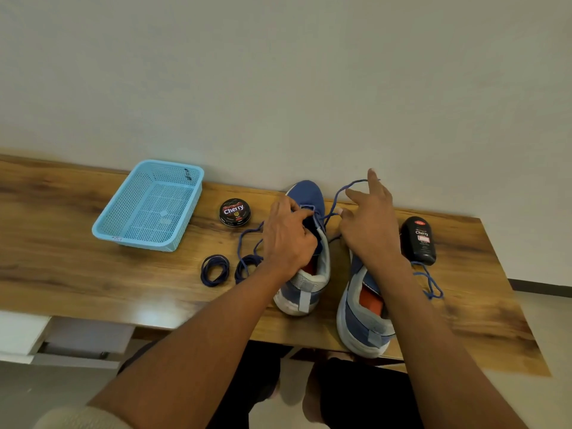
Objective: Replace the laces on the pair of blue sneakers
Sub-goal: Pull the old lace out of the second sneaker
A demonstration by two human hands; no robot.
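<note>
A long wooden table [93, 274] stands against a pale wall, and a person sits at its near edge with both bare forearms reaching over it. A light blue mesh basket [148, 205] sits toward the table's far edge on the left side.

2 blue sneakers stand side by side near the right half of the table, toes pointing at the wall. The left sneaker [305, 274] sits further back, its toe almost at the far edge. The right sneaker [362, 320] is closer, with its heel at the near edge.

The left hand [288, 239] rests on the left sneaker's tongue area, fingers curled and pinching the blue lace [335, 202] at the eyelets. The right hand [370, 224] hovers just right of that shoe, thumb and forefinger pinching the same lace, whose loop arcs up between them; the other fingers are spread.

A black bottle [418, 239] lies near the table's right end, a loose blue lace [428, 281] trailing just in front of it. A round black polish tin [235, 212] sits between basket and left sneaker. 2 dark coiled laces [215, 270] lie left of the left forearm.
</note>
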